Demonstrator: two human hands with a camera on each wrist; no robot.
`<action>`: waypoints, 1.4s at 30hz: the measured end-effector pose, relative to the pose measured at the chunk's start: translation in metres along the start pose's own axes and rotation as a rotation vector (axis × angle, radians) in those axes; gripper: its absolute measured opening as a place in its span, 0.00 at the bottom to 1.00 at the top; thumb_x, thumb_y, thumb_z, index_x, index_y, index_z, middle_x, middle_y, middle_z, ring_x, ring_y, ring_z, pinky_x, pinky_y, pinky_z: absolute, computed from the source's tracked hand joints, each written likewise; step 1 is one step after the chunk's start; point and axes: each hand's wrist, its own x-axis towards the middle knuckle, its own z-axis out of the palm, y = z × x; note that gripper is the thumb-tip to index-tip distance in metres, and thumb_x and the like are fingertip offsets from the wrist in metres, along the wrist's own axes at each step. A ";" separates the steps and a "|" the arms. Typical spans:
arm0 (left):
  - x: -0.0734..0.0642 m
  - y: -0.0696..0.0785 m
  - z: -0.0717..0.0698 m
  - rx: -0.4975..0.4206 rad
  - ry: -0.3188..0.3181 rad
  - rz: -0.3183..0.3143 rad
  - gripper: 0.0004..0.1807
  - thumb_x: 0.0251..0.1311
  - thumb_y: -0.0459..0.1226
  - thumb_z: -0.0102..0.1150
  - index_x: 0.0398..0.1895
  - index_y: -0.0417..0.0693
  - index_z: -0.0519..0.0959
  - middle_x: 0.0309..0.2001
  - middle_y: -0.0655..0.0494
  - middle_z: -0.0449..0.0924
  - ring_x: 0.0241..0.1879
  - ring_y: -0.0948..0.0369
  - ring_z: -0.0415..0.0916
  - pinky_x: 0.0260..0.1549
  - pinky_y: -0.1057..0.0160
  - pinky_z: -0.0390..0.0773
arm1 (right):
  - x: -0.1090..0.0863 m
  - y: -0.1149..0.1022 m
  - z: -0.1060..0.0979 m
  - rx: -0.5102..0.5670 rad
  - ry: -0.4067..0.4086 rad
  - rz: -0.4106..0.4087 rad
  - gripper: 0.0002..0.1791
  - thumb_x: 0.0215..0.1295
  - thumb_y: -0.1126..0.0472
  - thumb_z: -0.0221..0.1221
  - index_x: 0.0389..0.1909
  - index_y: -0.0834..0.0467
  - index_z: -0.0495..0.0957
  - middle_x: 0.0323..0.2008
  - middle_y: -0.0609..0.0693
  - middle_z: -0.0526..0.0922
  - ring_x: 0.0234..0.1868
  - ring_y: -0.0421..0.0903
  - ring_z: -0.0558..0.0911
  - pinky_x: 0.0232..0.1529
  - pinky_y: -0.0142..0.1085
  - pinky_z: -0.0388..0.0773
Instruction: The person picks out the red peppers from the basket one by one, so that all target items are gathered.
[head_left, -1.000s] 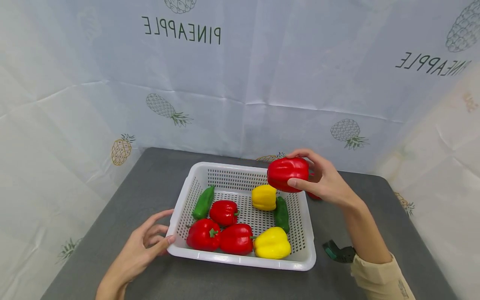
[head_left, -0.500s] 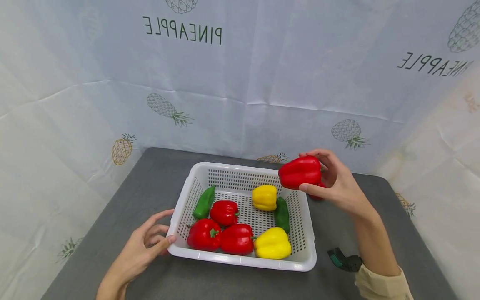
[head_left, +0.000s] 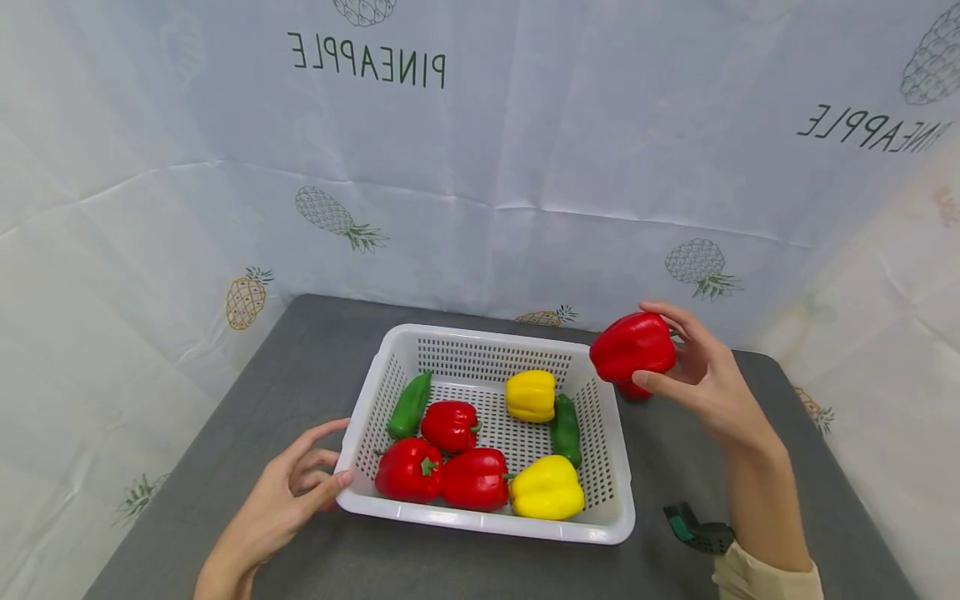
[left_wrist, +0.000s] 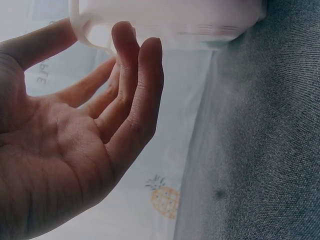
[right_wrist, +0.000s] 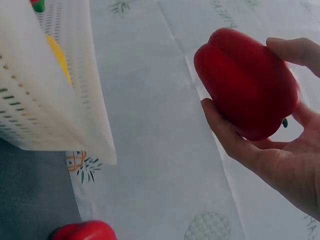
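Note:
My right hand [head_left: 708, 375] holds a red bell pepper [head_left: 632, 346] in the air just beyond the basket's right wall. Thumb and fingers grip its sides, and its green stem points toward the palm, as the right wrist view also shows for this pepper [right_wrist: 245, 82]. At the left rim of the white plastic basket [head_left: 480, 521], my left hand [head_left: 281, 492] grips the edge between thumb and curled fingers; its other fingers [left_wrist: 150, 75] bend loosely beneath. Inside lie red bell peppers [head_left: 474, 480], yellow bell peppers [head_left: 547, 488] and green peppers [head_left: 410, 406].
Another red bell pepper [head_left: 636, 392] lies on the grey table [head_left: 315, 358] right of the basket, mostly hidden behind the held one. A dark wrist device [head_left: 701, 531] sits beside the right forearm. Pineapple-printed cloth [head_left: 480, 167] hangs around the table.
My right hand has carried the red bell pepper rightward, from above the basket's right rim to outside it. The left hand and the basket have stayed in place.

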 end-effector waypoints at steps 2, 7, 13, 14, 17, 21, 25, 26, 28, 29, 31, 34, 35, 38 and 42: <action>0.000 0.000 0.000 -0.002 -0.003 0.006 0.42 0.71 0.40 0.71 0.83 0.51 0.61 0.59 0.40 0.87 0.39 0.60 0.89 0.40 0.62 0.87 | -0.004 0.003 -0.005 -0.002 -0.007 -0.005 0.45 0.63 0.80 0.65 0.81 0.59 0.64 0.67 0.46 0.76 0.53 0.38 0.87 0.47 0.30 0.89; 0.000 0.000 0.000 -0.007 -0.006 0.022 0.42 0.71 0.39 0.71 0.83 0.50 0.61 0.57 0.40 0.88 0.38 0.61 0.89 0.40 0.62 0.87 | -0.012 0.011 -0.020 -0.018 0.005 0.004 0.45 0.67 0.80 0.61 0.83 0.57 0.61 0.66 0.46 0.75 0.48 0.37 0.88 0.45 0.28 0.88; 0.000 -0.001 0.001 -0.009 -0.004 0.024 0.42 0.70 0.39 0.71 0.83 0.50 0.61 0.57 0.39 0.88 0.38 0.61 0.89 0.40 0.62 0.87 | -0.021 0.027 -0.033 0.012 0.056 0.038 0.42 0.66 0.80 0.61 0.78 0.55 0.64 0.65 0.42 0.80 0.51 0.37 0.87 0.46 0.28 0.88; 0.000 -0.001 0.001 -0.007 -0.003 0.023 0.42 0.71 0.39 0.71 0.83 0.50 0.61 0.57 0.40 0.88 0.38 0.61 0.89 0.40 0.62 0.87 | -0.022 0.029 -0.034 0.014 0.069 0.043 0.40 0.66 0.81 0.61 0.77 0.55 0.65 0.64 0.41 0.81 0.51 0.37 0.87 0.45 0.28 0.88; 0.000 -0.001 0.001 -0.001 0.000 0.019 0.42 0.71 0.39 0.71 0.83 0.50 0.61 0.57 0.40 0.88 0.38 0.60 0.89 0.40 0.62 0.86 | -0.027 0.036 -0.038 -0.005 0.105 0.047 0.38 0.65 0.81 0.62 0.74 0.56 0.68 0.62 0.40 0.83 0.50 0.37 0.87 0.45 0.28 0.88; 0.001 -0.001 0.001 0.001 0.002 0.016 0.42 0.71 0.40 0.71 0.83 0.51 0.61 0.57 0.40 0.88 0.38 0.61 0.89 0.40 0.62 0.87 | -0.030 0.043 -0.041 -0.001 0.125 0.056 0.38 0.65 0.80 0.61 0.75 0.59 0.67 0.64 0.42 0.82 0.50 0.38 0.86 0.45 0.28 0.88; 0.000 -0.001 0.001 -0.002 0.002 0.013 0.42 0.71 0.40 0.71 0.83 0.51 0.61 0.58 0.40 0.88 0.38 0.61 0.89 0.40 0.62 0.87 | -0.031 0.050 -0.044 0.081 0.098 0.072 0.36 0.71 0.79 0.56 0.79 0.60 0.65 0.67 0.44 0.77 0.52 0.37 0.87 0.48 0.28 0.88; 0.000 -0.001 0.001 -0.003 0.002 0.011 0.42 0.71 0.40 0.71 0.83 0.51 0.61 0.58 0.40 0.88 0.38 0.60 0.89 0.40 0.62 0.87 | -0.031 0.051 -0.045 0.107 0.086 0.076 0.36 0.73 0.79 0.55 0.79 0.60 0.64 0.68 0.44 0.76 0.53 0.37 0.87 0.49 0.28 0.88; 0.000 -0.001 0.001 -0.002 0.003 0.006 0.42 0.71 0.40 0.71 0.83 0.51 0.61 0.58 0.39 0.88 0.39 0.60 0.89 0.41 0.63 0.87 | -0.030 0.055 -0.046 0.149 0.065 0.085 0.34 0.76 0.77 0.52 0.81 0.60 0.63 0.69 0.44 0.75 0.56 0.36 0.86 0.50 0.28 0.88; 0.000 0.000 0.001 0.001 0.004 0.003 0.42 0.71 0.40 0.71 0.83 0.51 0.61 0.58 0.40 0.88 0.39 0.60 0.89 0.41 0.63 0.87 | -0.030 0.057 -0.046 0.167 0.054 0.090 0.33 0.78 0.77 0.51 0.81 0.60 0.62 0.69 0.44 0.74 0.57 0.36 0.85 0.51 0.28 0.88; 0.000 0.000 0.001 0.003 0.006 0.001 0.42 0.71 0.40 0.71 0.83 0.51 0.61 0.58 0.40 0.88 0.39 0.60 0.89 0.41 0.63 0.87 | -0.030 0.061 -0.047 0.191 0.043 0.101 0.32 0.80 0.75 0.49 0.82 0.60 0.62 0.70 0.42 0.73 0.60 0.36 0.83 0.51 0.29 0.88; -0.001 -0.001 0.001 0.006 0.008 -0.002 0.42 0.71 0.40 0.71 0.83 0.51 0.61 0.58 0.40 0.88 0.38 0.60 0.89 0.41 0.63 0.87 | -0.029 0.066 -0.048 0.207 0.038 0.114 0.31 0.82 0.73 0.47 0.82 0.59 0.62 0.71 0.41 0.72 0.62 0.37 0.81 0.50 0.30 0.89; -0.001 -0.001 0.001 0.006 0.009 -0.002 0.42 0.70 0.40 0.71 0.83 0.51 0.61 0.58 0.40 0.88 0.38 0.60 0.89 0.40 0.63 0.87 | -0.030 0.067 -0.049 0.214 0.039 0.117 0.31 0.82 0.73 0.46 0.82 0.59 0.62 0.72 0.41 0.72 0.62 0.37 0.80 0.50 0.31 0.89; -0.001 0.000 0.001 0.008 0.010 -0.003 0.42 0.70 0.40 0.71 0.83 0.52 0.62 0.58 0.40 0.88 0.39 0.60 0.89 0.40 0.62 0.87 | -0.031 0.072 -0.051 0.239 0.042 0.121 0.30 0.83 0.73 0.44 0.82 0.59 0.62 0.71 0.42 0.72 0.61 0.38 0.81 0.50 0.31 0.89; 0.000 0.000 0.001 0.016 0.012 -0.009 0.42 0.70 0.40 0.71 0.83 0.52 0.62 0.58 0.40 0.88 0.39 0.60 0.89 0.40 0.62 0.87 | -0.034 0.081 -0.054 0.266 0.035 0.118 0.31 0.81 0.75 0.45 0.81 0.58 0.62 0.69 0.44 0.74 0.61 0.39 0.81 0.51 0.32 0.89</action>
